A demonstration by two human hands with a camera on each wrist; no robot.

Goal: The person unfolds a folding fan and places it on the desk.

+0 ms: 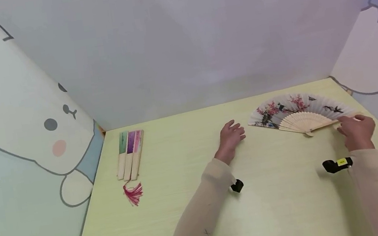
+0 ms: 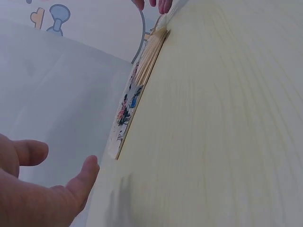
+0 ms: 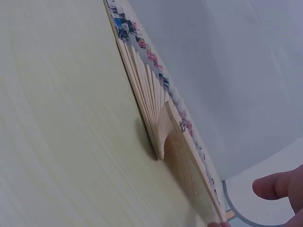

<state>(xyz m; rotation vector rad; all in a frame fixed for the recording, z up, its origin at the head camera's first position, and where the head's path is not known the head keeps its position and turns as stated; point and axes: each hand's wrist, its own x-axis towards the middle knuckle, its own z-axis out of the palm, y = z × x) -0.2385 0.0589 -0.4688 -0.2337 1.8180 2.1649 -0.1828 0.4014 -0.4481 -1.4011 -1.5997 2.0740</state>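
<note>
A white folding fan with pink blossoms and wooden ribs lies spread at the table's back right. My right hand holds its right end stick; in the right wrist view this stick tilts up from the tabletop. There, fingertips meet the stick's far end, partly cut off by the frame, while another digit stands apart. My left hand hovers left of the fan, its fingers loosely spread and empty. Its fingers also show apart from the fan in the left wrist view.
Folded fans in green, purple and pink lie side by side at the left of the pale table. A pink tassel hangs off them. A grey wall rises behind; cartoon panels flank both sides.
</note>
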